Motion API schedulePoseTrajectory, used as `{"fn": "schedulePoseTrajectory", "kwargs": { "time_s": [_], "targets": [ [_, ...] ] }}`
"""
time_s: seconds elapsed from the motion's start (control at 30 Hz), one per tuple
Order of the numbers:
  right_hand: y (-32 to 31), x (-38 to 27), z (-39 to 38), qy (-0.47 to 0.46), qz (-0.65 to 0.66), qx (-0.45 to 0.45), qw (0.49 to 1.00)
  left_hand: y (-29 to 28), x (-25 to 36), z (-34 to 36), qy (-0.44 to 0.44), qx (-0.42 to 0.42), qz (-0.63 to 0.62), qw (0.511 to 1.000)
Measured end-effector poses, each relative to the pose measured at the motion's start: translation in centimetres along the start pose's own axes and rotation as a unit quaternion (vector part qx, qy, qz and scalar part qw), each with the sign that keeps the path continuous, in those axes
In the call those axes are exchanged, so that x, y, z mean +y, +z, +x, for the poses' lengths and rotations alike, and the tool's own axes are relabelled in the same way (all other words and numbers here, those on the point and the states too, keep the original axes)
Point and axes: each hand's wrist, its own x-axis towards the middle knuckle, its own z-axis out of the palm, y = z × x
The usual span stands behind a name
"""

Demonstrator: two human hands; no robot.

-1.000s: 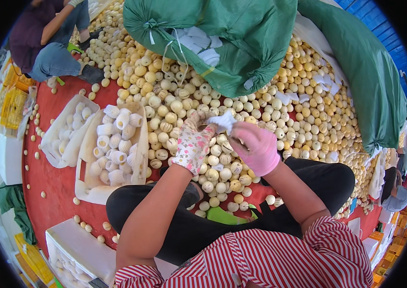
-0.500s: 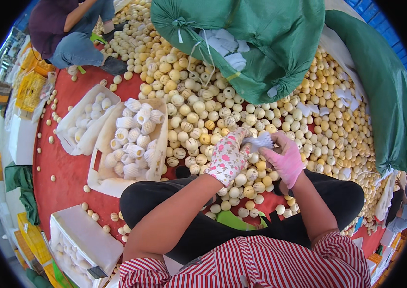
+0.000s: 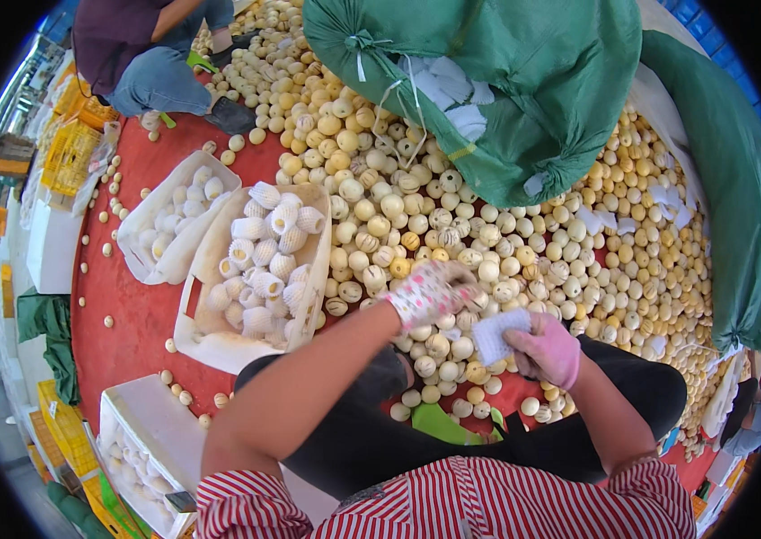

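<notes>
1. Right hand (image 3: pixel 546 349), pink-gloved: thumb and fingers closed, pinching a white foam sleeve (image 3: pixel 494 336).
2. Sleeve position: between the hands, above the loose pale fruit (image 3: pixel 391 206).
3. Left hand (image 3: pixel 434 295), floral-gloved: fingers partly curled at the fruit; whether one is gripped cannot be determined.

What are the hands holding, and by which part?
The right hand holds a white foam net by its right edge. The left hand is over the pale round fruits; whether it grips one cannot be told.
</notes>
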Motion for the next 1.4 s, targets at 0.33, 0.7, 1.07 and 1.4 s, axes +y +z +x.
{"fn": "schedulePoseTrajectory", "kwargs": {
  "time_s": [0.33, 0.7, 1.07, 1.4],
  "targets": [
    [-3.5, -2.8, 0.7, 0.044, -0.034, 0.038, 0.998, -21.2, -16.1, 13.4, -0.245, 0.38, 0.131, 0.882],
    [-4.7, -3.1, 4.9, 0.148, 0.037, 0.057, 0.987, -17.7, -17.9, 18.4, -0.212, 0.382, 0.23, 0.87],
    [-2.7, -5.2, 3.3, 0.087, -0.015, 0.091, 0.992, -12.0, -12.2, 15.8, -0.154, 0.193, 0.228, 0.942],
    [-4.0, -2.6, 2.1, -0.13, -0.105, 0.166, 0.972, -2.5, -0.8, 4.8, -0.215, 0.014, -0.389, 0.896]
  ]
}}
